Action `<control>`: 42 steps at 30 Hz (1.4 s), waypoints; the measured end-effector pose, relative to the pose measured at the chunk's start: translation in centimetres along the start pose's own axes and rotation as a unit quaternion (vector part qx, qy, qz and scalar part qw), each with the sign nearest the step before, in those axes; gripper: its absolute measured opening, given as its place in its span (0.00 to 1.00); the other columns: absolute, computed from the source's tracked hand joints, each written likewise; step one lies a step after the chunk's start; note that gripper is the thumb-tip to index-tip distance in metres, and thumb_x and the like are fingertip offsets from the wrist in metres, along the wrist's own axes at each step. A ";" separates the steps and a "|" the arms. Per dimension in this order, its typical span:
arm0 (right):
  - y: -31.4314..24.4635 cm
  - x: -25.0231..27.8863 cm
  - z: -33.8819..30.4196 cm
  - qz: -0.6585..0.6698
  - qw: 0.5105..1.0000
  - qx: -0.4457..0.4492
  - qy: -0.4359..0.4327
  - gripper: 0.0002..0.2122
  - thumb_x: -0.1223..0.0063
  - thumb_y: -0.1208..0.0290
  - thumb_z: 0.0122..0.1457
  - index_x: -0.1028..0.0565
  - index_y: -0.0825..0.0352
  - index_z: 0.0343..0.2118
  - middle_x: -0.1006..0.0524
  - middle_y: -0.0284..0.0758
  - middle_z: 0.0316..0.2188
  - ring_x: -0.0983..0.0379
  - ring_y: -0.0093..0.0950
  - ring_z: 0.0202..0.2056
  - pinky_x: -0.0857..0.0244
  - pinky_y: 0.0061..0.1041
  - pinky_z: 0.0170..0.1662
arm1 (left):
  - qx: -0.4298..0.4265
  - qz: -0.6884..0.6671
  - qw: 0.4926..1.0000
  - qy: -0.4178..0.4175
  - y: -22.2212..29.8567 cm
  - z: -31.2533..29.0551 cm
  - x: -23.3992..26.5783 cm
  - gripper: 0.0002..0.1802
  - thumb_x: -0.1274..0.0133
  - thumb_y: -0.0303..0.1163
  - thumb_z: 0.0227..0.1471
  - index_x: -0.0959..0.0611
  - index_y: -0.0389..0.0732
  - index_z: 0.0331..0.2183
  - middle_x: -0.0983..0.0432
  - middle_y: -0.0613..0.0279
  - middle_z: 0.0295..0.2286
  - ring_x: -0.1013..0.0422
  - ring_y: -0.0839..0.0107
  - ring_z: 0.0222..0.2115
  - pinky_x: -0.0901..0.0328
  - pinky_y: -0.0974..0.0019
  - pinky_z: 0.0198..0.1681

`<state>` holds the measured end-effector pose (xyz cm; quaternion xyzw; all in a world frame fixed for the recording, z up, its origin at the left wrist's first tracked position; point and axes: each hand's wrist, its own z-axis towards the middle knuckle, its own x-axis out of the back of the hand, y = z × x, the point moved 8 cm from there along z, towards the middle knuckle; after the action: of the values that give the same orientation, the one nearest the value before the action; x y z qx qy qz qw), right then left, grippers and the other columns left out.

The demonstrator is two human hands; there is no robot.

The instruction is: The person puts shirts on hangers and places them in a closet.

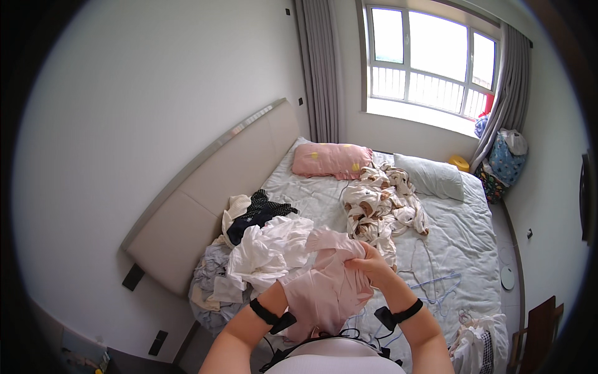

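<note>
A light pink garment (330, 271) hangs in front of me above the near part of the bed. My right hand (369, 263) is closed on its upper right edge, the cloth bunched between thumb and fingers. My left hand disappears behind or inside the pink cloth past the wrist (277, 299), so its fingers are hidden. Just beyond the left forearm lies a heap of white clothing (268, 246). Several thin hangers (442, 287), some blue, are spread on the sheet to the right of my right hand.
The bed (461, 249) has a padded headboard (205, 187) on the left. On it are a pink pillow (330, 160), a pale pillow (430, 176), a patterned cloth heap (374, 206), dark clothing (255, 215) and grey clothes (212, 280). More clothes (476, 343) lie at the near right corner.
</note>
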<state>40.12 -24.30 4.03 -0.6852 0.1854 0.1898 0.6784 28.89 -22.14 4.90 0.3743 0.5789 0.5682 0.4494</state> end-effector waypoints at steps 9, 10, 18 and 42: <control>-8.8 -0.5 0.0 -0.114 0.981 0.147 0.049 0.19 0.56 0.83 0.43 0.33 0.71 0.42 0.28 0.30 0.32 0.31 0.19 0.33 0.36 0.18 0.37 | -0.039 -0.156 0.984 0.077 -0.2 -0.6 3.7 0.14 0.51 0.29 0.49 0.27 0.36 0.40 0.28 0.62 0.33 0.30 0.77 0.31 0.34 0.75 0.32; -8.9 -0.7 0.0 -0.123 0.982 0.137 0.040 0.19 0.56 0.83 0.43 0.33 0.72 0.43 0.28 0.31 0.32 0.32 0.18 0.33 0.36 0.18 0.37 | -0.038 -0.158 0.984 0.076 -0.5 -0.5 3.5 0.14 0.51 0.29 0.49 0.27 0.36 0.40 0.28 0.62 0.33 0.30 0.77 0.31 0.33 0.75 0.32; -3.6 -3.7 1.0 -0.267 0.962 0.024 -0.046 0.16 0.52 0.83 0.44 0.31 0.71 0.40 0.28 0.29 0.30 0.32 0.17 0.32 0.37 0.16 0.35 | -0.021 -0.085 0.995 0.043 -1.8 0.2 0.3 0.15 0.51 0.29 0.50 0.27 0.36 0.41 0.28 0.61 0.33 0.30 0.77 0.31 0.33 0.75 0.30; -1.9 -2.3 0.4 -0.383 0.910 0.152 0.058 0.27 0.38 0.77 0.39 0.33 0.68 0.47 0.26 0.32 0.38 0.32 0.21 0.40 0.38 0.22 0.43 | -0.116 -0.343 0.927 0.097 0.9 -1.3 7.0 0.15 0.53 0.33 0.51 0.27 0.38 0.41 0.28 0.60 0.33 0.30 0.74 0.31 0.33 0.73 0.30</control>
<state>39.08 -23.86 6.88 -0.6021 -0.0252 -0.1550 0.7828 25.39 -15.88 5.03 0.0410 0.6432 0.4757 0.5986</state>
